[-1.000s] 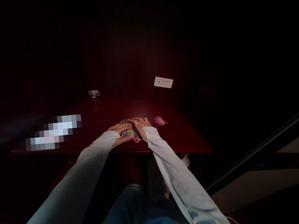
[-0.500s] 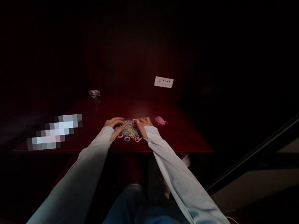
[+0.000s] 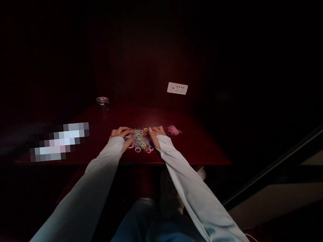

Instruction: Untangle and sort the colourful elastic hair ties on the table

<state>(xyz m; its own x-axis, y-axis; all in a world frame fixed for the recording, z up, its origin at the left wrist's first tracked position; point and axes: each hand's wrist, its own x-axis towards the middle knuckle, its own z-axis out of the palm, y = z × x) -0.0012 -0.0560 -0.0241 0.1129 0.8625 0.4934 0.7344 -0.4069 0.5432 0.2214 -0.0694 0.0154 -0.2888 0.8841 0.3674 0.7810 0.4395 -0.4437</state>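
A loose heap of small pastel hair ties [image 3: 141, 141], in yellow, pink, blue and lilac rings, lies near the front edge of the dark red table. At its left side rests my left hand [image 3: 121, 134], fingers apart and fingertips touching the ties. My right hand [image 3: 155, 133] is at the heap's right side, its thumb and fingers apart and against the ties. Just right of that hand lies a smaller pile of pink hair ties [image 3: 174, 130]. Neither hand has a tie visibly lifted off the table.
A clear lidded jar [image 3: 102, 102] stands at the back left of the table [image 3: 197, 148]. A blurred-out pale object [image 3: 64, 140] lies at the left. On the back panel is a white power socket [image 3: 177, 88]. Below the table edge are my legs and a shoe [image 3: 201, 173].
My left hand has drawn slightly left, and more of the heap shows between the hands. My right hand has shifted a little to the right. The pink pile stays where it was.
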